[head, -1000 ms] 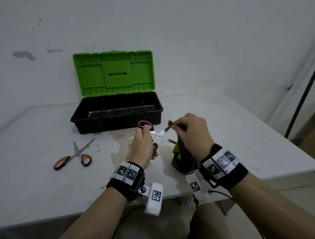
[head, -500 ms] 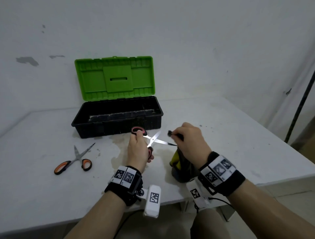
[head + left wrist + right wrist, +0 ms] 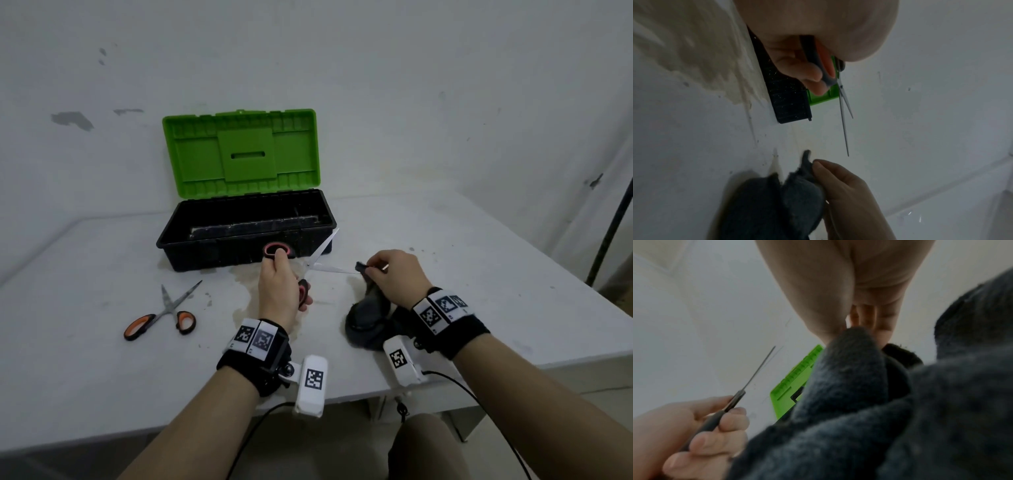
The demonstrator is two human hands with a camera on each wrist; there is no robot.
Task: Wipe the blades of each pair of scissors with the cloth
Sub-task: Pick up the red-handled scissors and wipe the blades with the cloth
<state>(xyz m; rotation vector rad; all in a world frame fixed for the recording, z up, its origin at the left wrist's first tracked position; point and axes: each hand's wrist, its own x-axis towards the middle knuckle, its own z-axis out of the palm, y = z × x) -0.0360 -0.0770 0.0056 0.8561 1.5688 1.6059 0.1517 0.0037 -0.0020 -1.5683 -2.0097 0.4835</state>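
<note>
My left hand [image 3: 279, 291] grips the red-handled scissors [image 3: 317, 262] by their loops, with the blades spread wide above the table. One blade points up and right, the other points right toward my right hand [image 3: 394, 274]. That hand pinches a fold of the dark grey cloth [image 3: 368, 313] just off the lower blade's tip; the rest of the cloth hangs down onto the table. In the left wrist view the scissors' blades [image 3: 843, 113] end a little short of the pinched cloth [image 3: 797, 191]. A second pair, the orange-handled scissors [image 3: 161, 313], lies on the table to the left.
An open toolbox [image 3: 245, 233] with a black base and an upright green lid stands behind the hands. The white table [image 3: 85, 377] has a wet stain under the left hand. Its front edge runs close below my wrists. A dark pole [image 3: 613, 226] stands at the far right.
The cloth has slid off the lower blade and now sits just past its tip. The scissors' blades have spread wider apart, and my right hand has dropped lower and moved right.
</note>
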